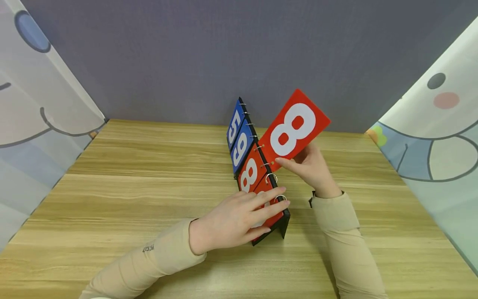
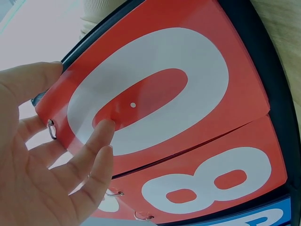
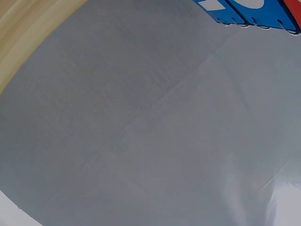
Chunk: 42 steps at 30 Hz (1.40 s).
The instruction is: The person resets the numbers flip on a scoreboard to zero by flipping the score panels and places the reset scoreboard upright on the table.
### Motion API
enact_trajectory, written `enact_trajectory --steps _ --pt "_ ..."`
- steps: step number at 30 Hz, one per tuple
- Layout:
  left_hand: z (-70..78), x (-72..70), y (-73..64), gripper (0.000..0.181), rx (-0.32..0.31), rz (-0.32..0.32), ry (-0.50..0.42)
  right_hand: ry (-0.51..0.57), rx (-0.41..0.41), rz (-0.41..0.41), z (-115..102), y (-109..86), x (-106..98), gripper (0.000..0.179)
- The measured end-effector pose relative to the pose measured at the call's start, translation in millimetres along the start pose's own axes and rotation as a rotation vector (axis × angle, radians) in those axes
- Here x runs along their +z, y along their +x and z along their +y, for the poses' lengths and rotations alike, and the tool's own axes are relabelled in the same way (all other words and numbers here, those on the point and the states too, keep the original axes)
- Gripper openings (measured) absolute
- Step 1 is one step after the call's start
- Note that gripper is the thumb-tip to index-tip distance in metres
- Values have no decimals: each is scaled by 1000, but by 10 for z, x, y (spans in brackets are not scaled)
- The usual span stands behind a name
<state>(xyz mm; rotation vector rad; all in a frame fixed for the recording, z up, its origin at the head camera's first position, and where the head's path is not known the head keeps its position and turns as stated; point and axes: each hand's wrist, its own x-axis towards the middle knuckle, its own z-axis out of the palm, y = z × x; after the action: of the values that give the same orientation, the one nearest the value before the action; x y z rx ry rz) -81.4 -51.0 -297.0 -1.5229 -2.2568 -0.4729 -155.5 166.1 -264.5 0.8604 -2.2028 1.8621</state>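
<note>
A tabletop flip scoreboard (image 1: 285,226) with a black folding frame stands on the table, its number cards hung on metal rings. My left hand (image 1: 237,218) rests across its near end with fairly straight fingers; two reach past the top edge by the rings. In the left wrist view, two fingertips of that hand (image 2: 56,165) lie over the red 0 card (image 2: 202,70), while the thumb is at the frame's end. My right hand (image 1: 311,168) pinches a lifted red 8 card (image 1: 295,129), thumb in front and fingers behind. Another red 8 card (image 1: 249,174) lies beneath on the front.
Two blue number cards (image 1: 241,150) hang at the scoreboard's far half, also seen as blue cards (image 3: 263,14) in the right wrist view. A grey panel (image 1: 171,62) backs the wooden table (image 1: 149,174), and cartoon-printed sheets (image 1: 440,137) flank it.
</note>
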Motion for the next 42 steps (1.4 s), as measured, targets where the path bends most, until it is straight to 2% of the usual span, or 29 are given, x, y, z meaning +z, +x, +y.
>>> enact_trajectory --steps 7,12,19,24,29,32,42 --pt "0 -7 2 63 -3 -17 19 -49 8 -92 -8 -27 -64 57" --pt "-2 -4 1 62 -5 -8 18 -88 -10 -82 4 -11 -28 54" --pt "3 0 -4 61 2 9 6 -183 -83 -60 43 1 95 49" --pt "-1 8 -10 61 9 17 16 -236 -177 -48 67 16 151 42" --pt "-3 10 -5 61 19 28 47 -373 -350 -40 112 38 163 31" --pt "0 5 2 61 19 22 60 -400 -420 -53 131 47 168 28" --pt "1 1 5 61 21 19 54 -374 -403 -136 137 53 158 24"
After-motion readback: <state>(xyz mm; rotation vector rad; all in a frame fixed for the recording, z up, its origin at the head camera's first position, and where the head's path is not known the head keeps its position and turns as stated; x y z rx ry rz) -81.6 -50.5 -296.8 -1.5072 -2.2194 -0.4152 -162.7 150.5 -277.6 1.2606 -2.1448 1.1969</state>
